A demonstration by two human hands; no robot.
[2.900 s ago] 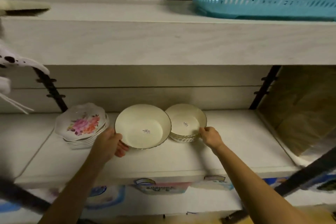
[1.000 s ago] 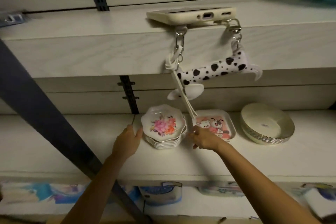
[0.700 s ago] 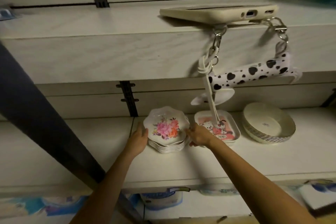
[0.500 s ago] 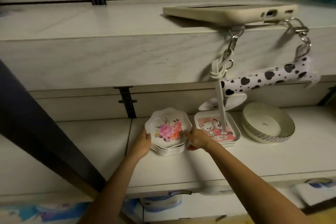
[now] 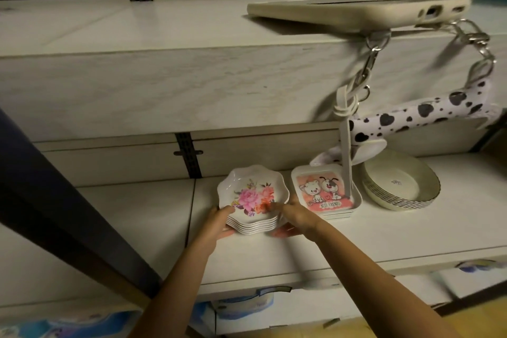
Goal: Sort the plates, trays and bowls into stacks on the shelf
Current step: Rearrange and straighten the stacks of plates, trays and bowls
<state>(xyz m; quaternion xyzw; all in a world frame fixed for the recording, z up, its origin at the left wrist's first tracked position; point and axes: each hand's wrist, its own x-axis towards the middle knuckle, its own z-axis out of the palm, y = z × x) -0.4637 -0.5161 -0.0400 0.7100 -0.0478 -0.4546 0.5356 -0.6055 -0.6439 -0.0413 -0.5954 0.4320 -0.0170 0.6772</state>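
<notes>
Pale wooden shelf [image 5: 384,233]: stack of white scalloped floral plates [image 5: 253,197], sides clasped by fingers of left hand [image 5: 216,221] and right hand [image 5: 295,218]; square cartoon trays [image 5: 326,192] and cream round bowls [image 5: 400,186] stacked alongside; sorting seemingly near done.

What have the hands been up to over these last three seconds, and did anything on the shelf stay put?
The left hand let go of the bowl it held, which now seems nested in the cream bowl stack, and the right hand left that stack. Both hands moved left and now grip the floral plate stack from either side. The tray stack stayed put.
</notes>
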